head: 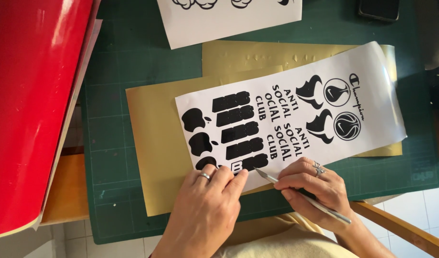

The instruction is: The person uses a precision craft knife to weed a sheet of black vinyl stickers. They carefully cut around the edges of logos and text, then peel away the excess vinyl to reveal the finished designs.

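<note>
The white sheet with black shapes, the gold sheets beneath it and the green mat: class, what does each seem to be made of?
White sheet: probably glossy vinyl or coated paper; its far end curls and shines.
Gold sheets: likely thin metallic-finish film with a soft sheen.
Green mat: looks like matte rubbery cutting mat, marked with a grid.
The left hand presses the sheet; the right hand holds a slim metal-looking craft knife.

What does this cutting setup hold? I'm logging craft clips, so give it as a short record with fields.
Left hand: presses flat on the white sheet with black printed shapes
Right hand: holds thin metal craft knife, tip at sheet's near edge
Beneath: gold sheets on dark green cutting mat
Left side: red glossy roll
</note>
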